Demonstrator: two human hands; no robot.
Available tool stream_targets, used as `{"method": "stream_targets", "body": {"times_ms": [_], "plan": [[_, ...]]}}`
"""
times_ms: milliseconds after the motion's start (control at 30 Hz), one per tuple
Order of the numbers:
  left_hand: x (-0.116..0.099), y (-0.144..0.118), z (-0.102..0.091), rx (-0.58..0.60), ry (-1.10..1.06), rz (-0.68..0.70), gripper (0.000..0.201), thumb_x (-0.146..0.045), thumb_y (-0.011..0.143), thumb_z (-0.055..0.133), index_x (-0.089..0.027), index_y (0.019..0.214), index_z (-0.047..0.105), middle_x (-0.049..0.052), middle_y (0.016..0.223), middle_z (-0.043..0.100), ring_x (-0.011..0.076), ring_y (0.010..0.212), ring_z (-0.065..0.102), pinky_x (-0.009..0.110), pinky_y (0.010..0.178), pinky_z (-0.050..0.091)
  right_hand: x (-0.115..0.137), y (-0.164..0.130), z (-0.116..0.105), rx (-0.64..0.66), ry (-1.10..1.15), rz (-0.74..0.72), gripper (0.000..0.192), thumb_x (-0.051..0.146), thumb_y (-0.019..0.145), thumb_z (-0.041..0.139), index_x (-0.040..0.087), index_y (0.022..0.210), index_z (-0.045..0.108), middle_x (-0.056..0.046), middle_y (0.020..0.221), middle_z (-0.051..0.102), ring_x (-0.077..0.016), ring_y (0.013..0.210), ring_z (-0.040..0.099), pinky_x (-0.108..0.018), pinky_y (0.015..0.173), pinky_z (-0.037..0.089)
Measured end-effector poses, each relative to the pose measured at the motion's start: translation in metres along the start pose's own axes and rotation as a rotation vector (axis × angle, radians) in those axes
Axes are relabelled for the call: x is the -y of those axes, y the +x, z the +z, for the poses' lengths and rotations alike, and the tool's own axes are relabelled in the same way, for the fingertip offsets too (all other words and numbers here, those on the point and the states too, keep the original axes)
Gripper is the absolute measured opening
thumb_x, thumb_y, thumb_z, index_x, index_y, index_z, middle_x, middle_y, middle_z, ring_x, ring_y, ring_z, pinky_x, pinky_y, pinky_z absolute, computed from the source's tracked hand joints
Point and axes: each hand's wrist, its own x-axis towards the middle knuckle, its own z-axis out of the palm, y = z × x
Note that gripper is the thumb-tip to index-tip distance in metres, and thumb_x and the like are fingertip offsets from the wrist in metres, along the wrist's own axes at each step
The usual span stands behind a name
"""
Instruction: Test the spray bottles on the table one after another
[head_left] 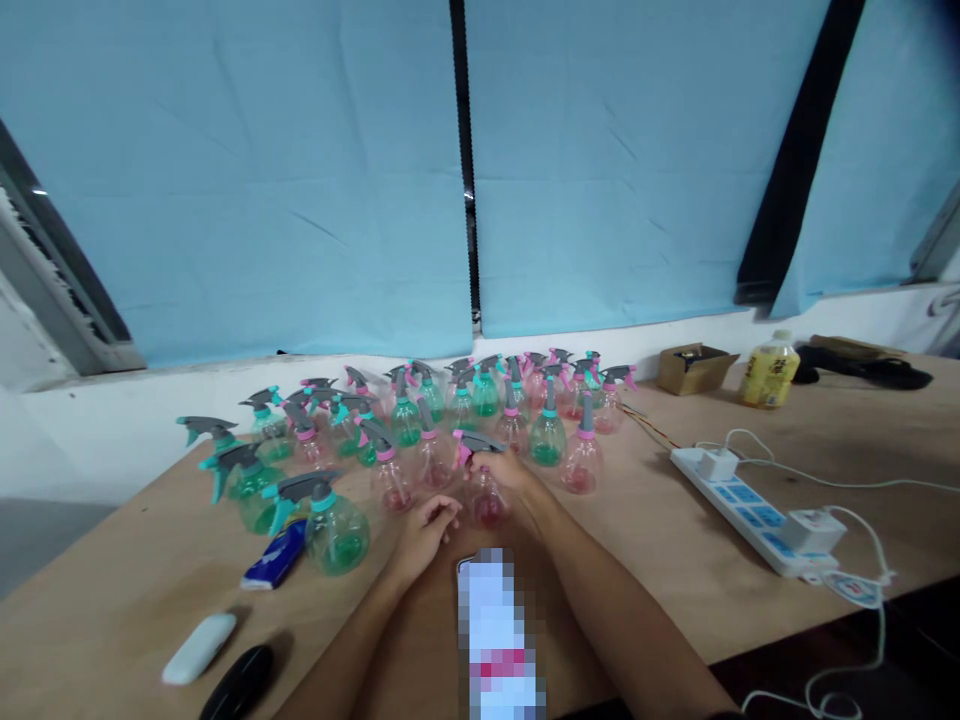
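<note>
My right hand [504, 470] is closed around the neck of a clear pink spray bottle [489, 503] with a grey and pink trigger head. The bottle stands upright in front of me, with some of its neck hidden by my fingers. Left of it, my left hand [429, 528] rests low over the table, its fingers loosely curled and nothing visible in them. Several more spray bottles surround them, such as a green one [339, 540] to the left and a pink one [582, 462] to the right. A phone [491, 630] with a blurred screen lies between my forearms.
On the left lie a blue packet [276, 558], a white case [199, 648] and a black rounded object [238, 684]. A power strip [757, 515] with plugs and cables sits right. Behind it are a cardboard box [691, 372] and a yellow-labelled bottle [770, 372] on the wooden table [637, 590].
</note>
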Motion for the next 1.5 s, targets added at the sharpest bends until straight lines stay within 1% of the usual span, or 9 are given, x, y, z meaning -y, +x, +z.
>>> {"method": "stream_targets", "body": {"times_ms": [167, 333, 400, 600, 767, 900, 1133, 1333, 1500], "plan": [[-0.002, 0.0, 0.0, 0.002, 0.005, -0.003, 0.028, -0.043, 0.085, 0.053, -0.017, 0.083, 0.065, -0.001, 0.069, 0.06, 0.0107, 0.052, 0.051, 0.023, 0.055, 0.039, -0.005, 0.0, 0.006, -0.084, -0.017, -0.058, 0.02, 0.021, 0.068, 0.052, 0.019, 0.08, 0.068, 0.0, 0.069, 0.064, -0.0134, 0.06, 0.056, -0.025, 0.06, 0.045], [0.003, 0.001, 0.0, -0.004, 0.009, 0.011, 0.028, -0.043, 0.085, 0.054, -0.017, 0.084, 0.064, -0.001, 0.069, 0.061, 0.0108, 0.052, 0.051, 0.024, 0.055, 0.039, -0.014, -0.007, 0.009, -0.469, -0.285, -0.219, 0.03, 0.023, 0.075, 0.055, 0.022, 0.104, 0.064, 0.0, 0.08, 0.064, -0.0151, 0.069, 0.056, -0.027, 0.068, 0.047], [0.003, 0.001, 0.0, -0.006, 0.003, 0.005, 0.029, -0.044, 0.085, 0.054, -0.017, 0.086, 0.064, -0.001, 0.069, 0.06, 0.0107, 0.052, 0.051, 0.023, 0.054, 0.039, -0.018, -0.011, 0.009, -0.566, -0.444, -0.256, 0.036, 0.026, 0.079, 0.055, 0.022, 0.114, 0.058, -0.001, 0.085, 0.065, -0.0159, 0.072, 0.057, -0.029, 0.072, 0.047], [-0.005, 0.0, 0.002, -0.044, -0.083, -0.052, 0.036, -0.047, 0.082, 0.056, -0.017, 0.101, 0.059, -0.003, 0.068, 0.059, 0.0108, 0.051, 0.051, 0.023, 0.051, 0.039, -0.035, -0.017, 0.005, -0.509, -0.688, -0.301, 0.037, 0.03, 0.086, 0.053, 0.02, 0.121, 0.051, -0.008, 0.103, 0.065, -0.022, 0.096, 0.061, -0.034, 0.087, 0.045], [-0.006, 0.0, 0.003, -0.052, -0.109, -0.06, 0.037, -0.046, 0.08, 0.057, -0.017, 0.104, 0.057, -0.003, 0.067, 0.059, 0.0103, 0.049, 0.051, 0.022, 0.05, 0.038, -0.048, -0.012, 0.001, -0.689, -0.843, -0.382, 0.055, 0.038, 0.086, 0.055, 0.012, 0.133, 0.038, -0.018, 0.118, 0.057, -0.0279, 0.11, 0.053, -0.044, 0.098, 0.037], [-0.003, 0.0, 0.003, -0.05, -0.121, -0.04, 0.037, -0.043, 0.082, 0.057, -0.017, 0.109, 0.053, -0.003, 0.066, 0.06, 0.0101, 0.049, 0.051, 0.022, 0.05, 0.038, -0.055, -0.01, 0.001, -0.78, -1.03, -0.303, 0.06, 0.046, 0.088, 0.051, 0.009, 0.133, 0.037, -0.022, 0.122, 0.051, -0.0345, 0.113, 0.046, -0.054, 0.097, 0.032], [-0.004, 0.001, 0.003, -0.06, -0.116, -0.041, 0.04, -0.042, 0.082, 0.057, -0.017, 0.112, 0.051, -0.004, 0.065, 0.06, 0.0102, 0.047, 0.051, 0.022, 0.048, 0.039, -0.06, -0.013, 0.0, -0.708, -1.147, -0.224, 0.058, 0.037, 0.085, 0.049, 0.007, 0.133, 0.038, -0.022, 0.124, 0.049, -0.0363, 0.109, 0.044, -0.054, 0.092, 0.033], [-0.004, 0.0, 0.004, -0.071, -0.122, -0.042, 0.042, -0.043, 0.083, 0.057, -0.017, 0.116, 0.049, -0.004, 0.066, 0.06, 0.01, 0.047, 0.051, 0.022, 0.048, 0.038, -0.059, -0.016, -0.004, -0.625, -0.986, -0.269, 0.057, 0.029, 0.082, 0.05, 0.013, 0.134, 0.037, -0.017, 0.127, 0.049, -0.0324, 0.118, 0.044, -0.052, 0.1, 0.032], [-0.006, -0.001, 0.004, -0.074, -0.132, -0.045, 0.043, -0.041, 0.083, 0.056, -0.017, 0.118, 0.047, -0.004, 0.066, 0.06, 0.0101, 0.048, 0.051, 0.022, 0.049, 0.039, -0.062, -0.015, -0.008, -0.581, -0.815, -0.338, 0.063, 0.019, 0.074, 0.053, 0.015, 0.134, 0.034, -0.015, 0.128, 0.047, -0.0274, 0.121, 0.047, -0.043, 0.103, 0.037]]}}
